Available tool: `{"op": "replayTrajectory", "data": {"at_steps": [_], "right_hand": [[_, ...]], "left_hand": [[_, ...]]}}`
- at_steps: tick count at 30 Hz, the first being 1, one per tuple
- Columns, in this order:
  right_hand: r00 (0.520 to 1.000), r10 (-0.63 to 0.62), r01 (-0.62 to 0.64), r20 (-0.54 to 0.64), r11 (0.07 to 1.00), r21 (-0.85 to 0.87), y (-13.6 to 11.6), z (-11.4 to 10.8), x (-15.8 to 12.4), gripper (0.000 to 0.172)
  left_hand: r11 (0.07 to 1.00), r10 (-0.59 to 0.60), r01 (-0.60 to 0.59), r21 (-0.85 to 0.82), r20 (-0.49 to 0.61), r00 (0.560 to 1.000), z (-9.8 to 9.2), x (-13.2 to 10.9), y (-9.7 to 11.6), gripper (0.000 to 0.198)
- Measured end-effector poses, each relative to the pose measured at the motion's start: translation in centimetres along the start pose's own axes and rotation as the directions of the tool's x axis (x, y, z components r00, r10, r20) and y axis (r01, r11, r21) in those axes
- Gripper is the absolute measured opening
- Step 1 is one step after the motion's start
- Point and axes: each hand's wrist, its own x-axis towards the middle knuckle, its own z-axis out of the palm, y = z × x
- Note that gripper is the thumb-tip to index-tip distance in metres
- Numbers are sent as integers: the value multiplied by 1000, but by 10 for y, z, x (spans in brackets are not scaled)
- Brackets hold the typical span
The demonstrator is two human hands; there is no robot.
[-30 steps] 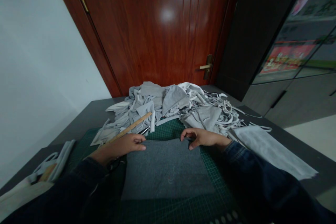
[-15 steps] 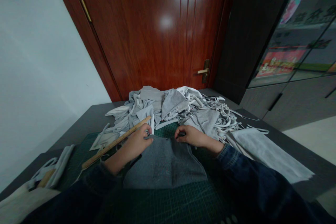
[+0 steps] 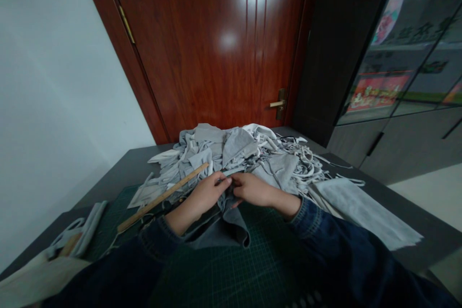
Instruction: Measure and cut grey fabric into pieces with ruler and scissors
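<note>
A dark grey piece of fabric (image 3: pixel 224 228) hangs bunched from both hands, its lower end curling over the green cutting mat (image 3: pixel 267 255). My left hand (image 3: pixel 206 194) is closed on the fabric's upper edge. Close against it, my right hand (image 3: pixel 253 188) pinches the same edge, with thumb and forefinger meeting the left fingertips. The gathered cloth between the fingers is partly hidden. Left of my left hand lies a wooden stick (image 3: pixel 162 197), slanting across the mat.
A heap of light grey fabric scraps (image 3: pixel 238 147) and strips (image 3: pixel 306 166) spreads along the table's back. On the right lies a pale folded cloth (image 3: pixel 368 209). Scissors (image 3: pixel 68 231) and a rolled cloth (image 3: pixel 90 226) rest at left. Behind stands a wooden door (image 3: pixel 202 57).
My hands, apart before with the fabric spread flat between them, have come together. The cloth is now folded and bunched. The view has shifted slightly.
</note>
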Motion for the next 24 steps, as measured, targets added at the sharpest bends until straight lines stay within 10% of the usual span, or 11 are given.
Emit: {"op": "replayTrajectory", "data": {"at_steps": [7, 13, 16, 20, 24], "right_hand": [[998, -15, 7, 68, 994, 108, 5, 5, 2, 44], [958, -236, 238, -162, 971, -7, 7, 1, -7, 64], [887, -406, 397, -220, 914, -83, 17, -9, -20, 81], [925, -357, 361, -130, 933, 6, 43, -21, -23, 126], [956, -285, 288, -67, 878, 381, 65, -24, -12, 123]], "left_hand": [[997, -40, 40, 68, 5, 999, 2, 0, -6, 16], [978, -16, 3, -207, -60, 998, -12, -4, 5, 26], [792, -89, -9, -610, -130, 988, -26, -6, 13, 51], [581, -190, -43, -813, -186, 964, -33, -5, 14, 56], [464, -167, -61, -884, -155, 974, -29, -1, 7, 44]]}}
